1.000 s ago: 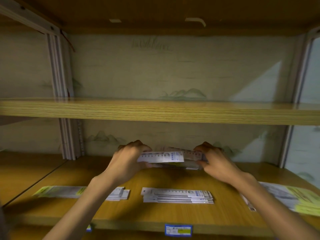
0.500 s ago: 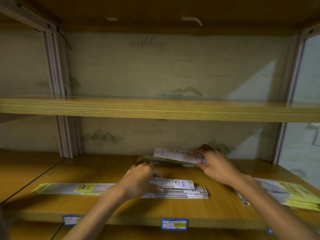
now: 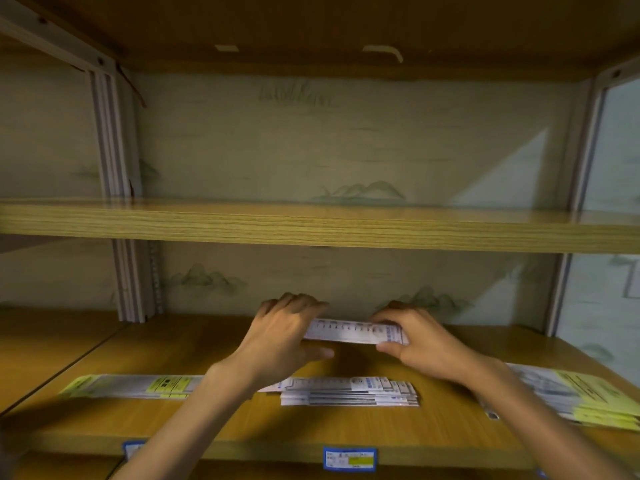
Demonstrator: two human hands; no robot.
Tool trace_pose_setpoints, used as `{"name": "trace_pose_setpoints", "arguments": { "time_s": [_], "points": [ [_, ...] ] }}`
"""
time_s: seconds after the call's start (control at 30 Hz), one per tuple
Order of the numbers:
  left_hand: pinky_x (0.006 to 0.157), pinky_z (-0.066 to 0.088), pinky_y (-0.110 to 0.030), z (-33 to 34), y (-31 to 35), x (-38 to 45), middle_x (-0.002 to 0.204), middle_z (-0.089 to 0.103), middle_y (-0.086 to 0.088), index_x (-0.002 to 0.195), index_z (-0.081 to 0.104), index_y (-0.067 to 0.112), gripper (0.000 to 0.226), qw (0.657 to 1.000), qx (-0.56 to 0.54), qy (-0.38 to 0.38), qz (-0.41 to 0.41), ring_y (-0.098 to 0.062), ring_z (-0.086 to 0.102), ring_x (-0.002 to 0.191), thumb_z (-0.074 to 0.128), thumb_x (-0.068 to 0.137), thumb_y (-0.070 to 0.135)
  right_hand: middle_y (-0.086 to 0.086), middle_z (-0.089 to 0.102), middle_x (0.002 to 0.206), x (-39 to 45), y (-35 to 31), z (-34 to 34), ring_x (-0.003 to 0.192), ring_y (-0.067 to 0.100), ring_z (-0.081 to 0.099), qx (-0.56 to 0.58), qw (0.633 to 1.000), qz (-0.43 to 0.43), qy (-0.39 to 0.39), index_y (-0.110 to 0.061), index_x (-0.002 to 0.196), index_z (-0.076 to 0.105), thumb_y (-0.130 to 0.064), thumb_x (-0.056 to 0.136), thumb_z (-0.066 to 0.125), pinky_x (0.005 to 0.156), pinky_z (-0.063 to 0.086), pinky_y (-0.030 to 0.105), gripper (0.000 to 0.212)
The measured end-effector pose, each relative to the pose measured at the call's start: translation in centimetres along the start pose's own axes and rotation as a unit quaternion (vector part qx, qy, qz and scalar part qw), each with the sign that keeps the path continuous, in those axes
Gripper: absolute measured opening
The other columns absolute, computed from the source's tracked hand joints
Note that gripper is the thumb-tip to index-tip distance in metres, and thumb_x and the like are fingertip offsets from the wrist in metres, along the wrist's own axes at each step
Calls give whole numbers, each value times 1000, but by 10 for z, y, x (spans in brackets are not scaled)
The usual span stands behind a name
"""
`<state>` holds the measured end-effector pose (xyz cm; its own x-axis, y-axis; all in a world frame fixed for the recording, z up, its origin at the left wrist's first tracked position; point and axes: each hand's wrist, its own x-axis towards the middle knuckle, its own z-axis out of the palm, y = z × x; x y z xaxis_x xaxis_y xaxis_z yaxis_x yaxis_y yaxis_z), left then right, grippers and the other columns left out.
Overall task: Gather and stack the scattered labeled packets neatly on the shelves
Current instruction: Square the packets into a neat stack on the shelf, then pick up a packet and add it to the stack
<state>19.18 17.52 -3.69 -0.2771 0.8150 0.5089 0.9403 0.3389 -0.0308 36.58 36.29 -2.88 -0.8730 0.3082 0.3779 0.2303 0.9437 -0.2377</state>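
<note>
A long white labeled packet [image 3: 353,330] is held just above the lower shelf [image 3: 346,427], near the back wall. My left hand [image 3: 284,337] grips its left end, fingers over the top and thumb underneath. My right hand [image 3: 415,341] pinches its right end. In front of my hands a neat stack of white packets [image 3: 349,391] lies on the shelf. A row of packets with yellow labels [image 3: 138,386] stretches to the left of that stack, partly hidden by my left forearm.
A pile of packets with yellow ends [image 3: 581,396] lies at the shelf's right side. An upper shelf board [image 3: 311,226] runs across just above my hands. Blue price tags [image 3: 349,459] sit on the front edge. A metal upright [image 3: 131,278] stands at the left.
My left hand left the front stack, where it had laid a packet, and rose back to the packet my right hand holds. It now grips that packet's left end.
</note>
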Motion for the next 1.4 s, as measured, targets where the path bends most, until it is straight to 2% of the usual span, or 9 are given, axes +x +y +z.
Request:
{"name": "trace_pose_setpoints", "arguments": {
  "time_s": [0.1,0.2,0.4,0.5,0.6,0.87,1.0,1.23,1.4],
  "points": [
    [113,25,-37,8,1,0,146,45,16,144,43,40,62,999,-4,-45,16,-10,35,137,55,89,64,-21,53,119,-4,-6,3,111,-2,47,8,999,0,-38,-35,130,58,-32,89,71,97,42,25,43],
    [115,24,-39,17,0,-4,143,50,19,136,52,40,50,996,-32,-80,27,-8,38,136,56,91,60,-21,54,126,-6,-6,6,118,-2,44,1,998,-1,-69,-37,128,59,-35,89,71,103,40,29,41],
    [112,30,-38,19,-8,-1,136,56,20,131,57,39,45,996,-46,-73,29,-7,45,130,57,91,59,-20,57,128,2,-8,0,113,-4,51,13,995,-6,-100,-35,130,59,-42,88,70,97,45,23,44],
    [113,27,-38,19,-12,-2,138,54,21,131,57,38,46,995,-54,-76,24,-6,41,132,56,91,60,-18,61,121,11,-4,-9,106,-5,57,63,995,6,-72,-33,126,61,-49,91,62,91,47,15,38],
    [111,27,-41,21,-12,-5,141,51,19,131,57,39,47,992,-42,-115,19,-8,39,135,54,91,62,-15,64,111,22,10,-12,100,-3,59,77,996,33,-12,-27,116,66,-40,97,58,80,45,8,24],
    [106,29,-42,28,-16,-11,131,54,14,128,60,36,52,973,-62,-223,7,-10,39,128,51,89,69,-12,60,106,41,50,19,100,9,60,-45,996,72,-15,-34,108,66,-42,98,55,89,48,30,18],
    [102,32,-41,28,-18,-11,127,56,12,128,61,35,54,965,-76,-249,10,-11,43,124,52,87,70,-8,56,117,55,53,34,113,13,53,-95,991,77,-51,-31,120,61,-46,98,51,95,42,31,28],
    [105,32,-40,27,-21,-9,129,55,12,132,57,36,62,957,-81,-278,23,-12,43,127,53,83,74,-5,45,141,84,52,51,131,15,41,-53,989,79,-115,-28,144,45,-52,94,57,108,37,33,57],
    [105,35,-44,23,-24,-12,129,56,18,131,56,40,69,958,-112,-263,7,-8,47,124,34,83,85,1,49,127,92,54,62,116,18,48,-79,980,89,-162,-24,131,56,-54,92,60,98,42,35,50]
  ]
}}
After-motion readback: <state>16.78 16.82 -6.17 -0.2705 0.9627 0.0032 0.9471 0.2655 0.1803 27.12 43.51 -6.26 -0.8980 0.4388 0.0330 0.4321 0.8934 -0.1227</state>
